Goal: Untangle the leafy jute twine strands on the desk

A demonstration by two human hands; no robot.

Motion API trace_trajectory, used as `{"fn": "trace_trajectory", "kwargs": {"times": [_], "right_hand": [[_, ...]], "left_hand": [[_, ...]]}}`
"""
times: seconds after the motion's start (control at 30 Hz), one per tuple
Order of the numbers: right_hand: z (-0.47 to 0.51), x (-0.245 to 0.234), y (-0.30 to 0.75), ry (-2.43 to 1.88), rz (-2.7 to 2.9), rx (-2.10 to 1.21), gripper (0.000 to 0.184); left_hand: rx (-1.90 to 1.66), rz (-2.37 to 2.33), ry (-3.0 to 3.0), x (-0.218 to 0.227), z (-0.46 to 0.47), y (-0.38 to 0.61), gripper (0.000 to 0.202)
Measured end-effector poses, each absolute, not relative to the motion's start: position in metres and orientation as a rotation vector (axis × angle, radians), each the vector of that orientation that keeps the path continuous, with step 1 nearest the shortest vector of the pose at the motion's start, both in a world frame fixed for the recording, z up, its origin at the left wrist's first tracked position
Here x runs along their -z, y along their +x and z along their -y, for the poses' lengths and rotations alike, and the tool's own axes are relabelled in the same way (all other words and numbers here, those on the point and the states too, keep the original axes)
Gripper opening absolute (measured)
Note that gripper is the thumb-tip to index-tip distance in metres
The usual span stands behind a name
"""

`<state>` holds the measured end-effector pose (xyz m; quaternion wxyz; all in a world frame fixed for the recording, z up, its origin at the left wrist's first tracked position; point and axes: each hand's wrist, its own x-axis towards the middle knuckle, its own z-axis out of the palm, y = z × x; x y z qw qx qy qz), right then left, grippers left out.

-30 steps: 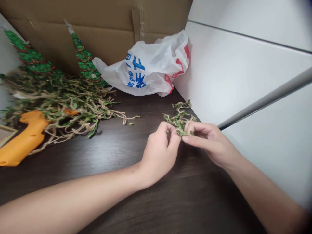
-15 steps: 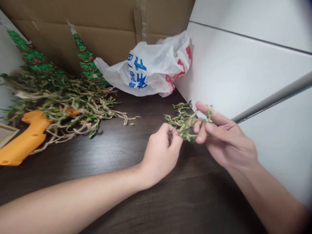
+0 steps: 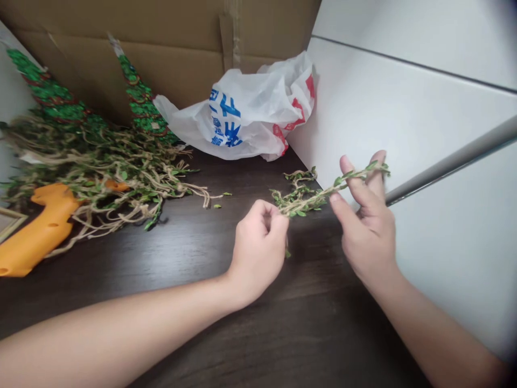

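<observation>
A small tangle of jute twine with green leaves (image 3: pixel 301 196) lies at the right edge of the dark wooden table (image 3: pixel 194 258). My left hand (image 3: pixel 258 248) pinches one end of a strand from it, fingers curled closed. My right hand (image 3: pixel 365 221) is raised beside the white wall, and the same leafy strand runs over its fingers, which are partly stretched upward. The strand is taut between the two hands.
A large pile of leafy twine (image 3: pixel 100 167) lies at the left over an orange glue gun (image 3: pixel 36 231). Two green glitter cones (image 3: pixel 139 99) lean on a cardboard box (image 3: pixel 169 48). A white plastic bag (image 3: pixel 246 116) sits at the back. A grey rod (image 3: pixel 452 159) crosses the white wall.
My right hand has lifted up and to the right, drawing a strand out of the small tangle. My left hand has stayed almost in place, pinching the other end.
</observation>
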<state>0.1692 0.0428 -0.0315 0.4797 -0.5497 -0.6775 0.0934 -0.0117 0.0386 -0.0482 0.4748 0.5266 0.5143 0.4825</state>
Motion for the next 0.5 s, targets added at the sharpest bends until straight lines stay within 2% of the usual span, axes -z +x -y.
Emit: {"fn": "trace_trajectory", "kwargs": {"times": [0.07,0.17,0.27,0.37,0.43,0.5], "right_hand": [[-0.044,0.031,0.168,-1.395,1.623,-0.199,0.04],[-0.044,0.029,0.166,-1.475,1.712,-0.596,0.02],[-0.041,0.024,0.166,-1.421,1.72,-1.115,0.05],[-0.041,0.014,0.169,-1.13,1.453,-1.561,0.061],[-0.043,0.007,0.172,-0.97,1.182,-1.607,0.062],[-0.047,0.003,0.177,-0.908,0.981,-1.467,0.061]], "left_hand": [[-1.228,-1.282,1.281,0.048,-0.04,-0.012,0.018],[-1.264,-1.303,1.293,0.048,-0.041,-0.013,0.017],[-1.255,-1.311,1.301,0.049,-0.041,-0.014,0.016],[-1.231,-1.311,1.314,0.05,-0.041,-0.015,0.018],[-1.217,-1.324,1.328,0.049,-0.041,-0.015,0.018],[-1.214,-1.336,1.315,0.05,-0.042,-0.014,0.018]]}}
